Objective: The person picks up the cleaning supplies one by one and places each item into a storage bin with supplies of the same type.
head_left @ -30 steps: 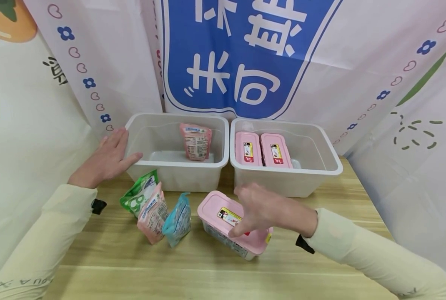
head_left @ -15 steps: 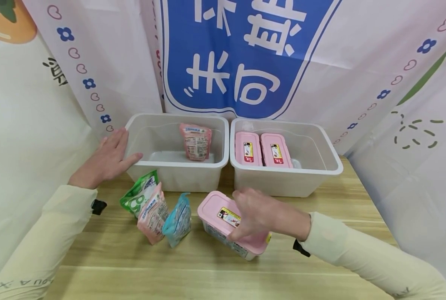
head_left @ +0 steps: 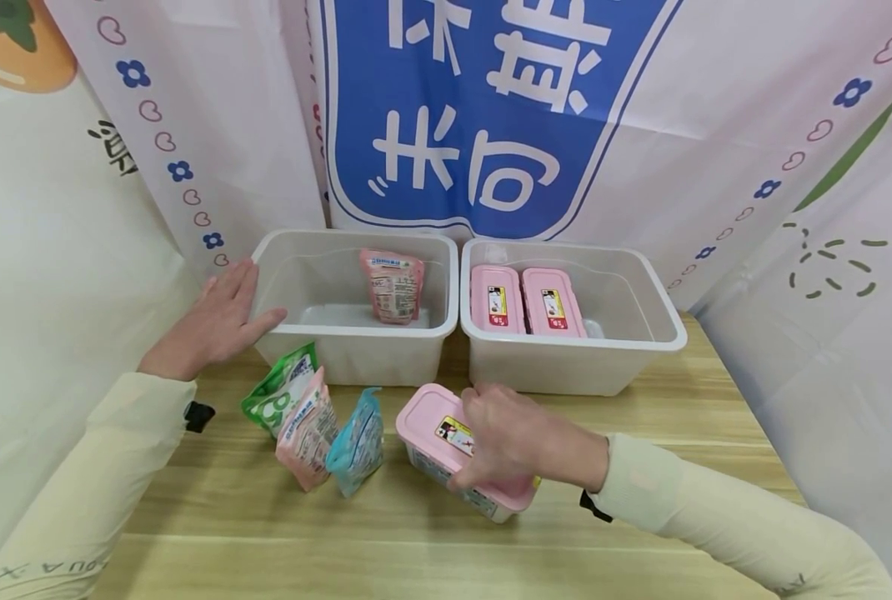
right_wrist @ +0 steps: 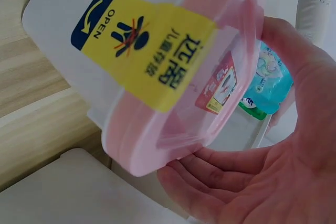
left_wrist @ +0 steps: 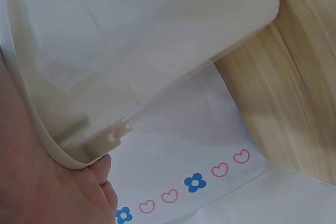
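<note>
In the head view, the right hand (head_left: 509, 437) has settled onto the pink-lidded tub (head_left: 425, 414) since 1 s ago, so the grasp seems made; the tub stays on the table (head_left: 326, 550). In the left wrist view, the left hand (left_wrist: 39, 166) still rests on the left bin's (left_wrist: 68, 163) rim. In the right wrist view, thumb and fingers grip opposite edges of the lid (right_wrist: 134, 140).

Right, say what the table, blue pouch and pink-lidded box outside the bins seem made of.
Table: wood or laminate, satin; grain shows. Blue pouch: likely glossy plastic film; crinkled sheen. Pink-lidded box: probably smooth hard plastic; moulded lid edge.
</note>
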The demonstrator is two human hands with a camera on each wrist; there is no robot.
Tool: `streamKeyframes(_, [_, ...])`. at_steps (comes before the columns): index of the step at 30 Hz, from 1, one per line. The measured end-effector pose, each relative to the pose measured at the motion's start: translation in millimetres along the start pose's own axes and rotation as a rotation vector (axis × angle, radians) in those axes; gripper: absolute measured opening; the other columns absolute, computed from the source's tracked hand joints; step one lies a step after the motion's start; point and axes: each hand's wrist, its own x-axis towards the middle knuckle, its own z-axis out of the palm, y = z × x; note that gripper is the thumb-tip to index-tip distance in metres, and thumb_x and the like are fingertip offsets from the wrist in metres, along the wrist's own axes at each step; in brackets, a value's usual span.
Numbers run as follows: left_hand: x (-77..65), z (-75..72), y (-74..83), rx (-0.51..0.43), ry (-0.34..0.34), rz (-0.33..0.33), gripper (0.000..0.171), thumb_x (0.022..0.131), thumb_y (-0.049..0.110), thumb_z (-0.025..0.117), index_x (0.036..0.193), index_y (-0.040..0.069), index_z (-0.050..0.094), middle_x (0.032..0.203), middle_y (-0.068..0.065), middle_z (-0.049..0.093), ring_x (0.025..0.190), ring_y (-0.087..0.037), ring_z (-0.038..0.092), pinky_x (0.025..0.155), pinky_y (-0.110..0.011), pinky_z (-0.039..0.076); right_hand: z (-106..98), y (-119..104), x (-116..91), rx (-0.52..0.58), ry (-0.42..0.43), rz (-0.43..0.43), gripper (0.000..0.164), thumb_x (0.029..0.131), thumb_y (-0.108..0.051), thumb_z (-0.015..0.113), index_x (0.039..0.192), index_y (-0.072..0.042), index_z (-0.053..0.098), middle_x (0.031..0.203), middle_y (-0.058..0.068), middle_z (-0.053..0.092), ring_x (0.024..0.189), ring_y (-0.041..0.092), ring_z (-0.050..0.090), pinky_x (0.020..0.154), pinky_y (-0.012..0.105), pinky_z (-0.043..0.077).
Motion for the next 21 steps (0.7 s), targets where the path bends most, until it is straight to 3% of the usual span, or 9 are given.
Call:
streamKeyframes(13, [-1.6,-1.0,-1.3,0.011,0.001,0.0,0.1,0.108,0.064,0.033,0.164,-0.006,-0.009,0.174,-0.026,-0.017,0.163,-0.049,-0.005,0.131,-0.068,-0.004,3.7,-2.2,2.7,-0.031,0.053,-0.006,0.058,0.064,-0.057,0.09,0.086,-0.016,0.054,0.083,0.0,0.053,0.076,0.013,0.052,0.062,0.023,0.048])
streamKeyframes(21, [-1.3,-1.9,-1.6,-0.008,-0.008,0.005,0.099,0.108,0.064,0.032,0.165,-0.005,-0.01,0.173,-0.024,-0.02,0.163,-0.047,-0.01,0.132,-0.065,-0.004,6.1,1.4,0.2,-0.011,0.105,-0.046,0.06,0.061,-0.053,0.092,0.086,-0.014,0.054,0.08,-0.002,0.051,0.074,0.012,0.05,0.059,0.022,0.045])
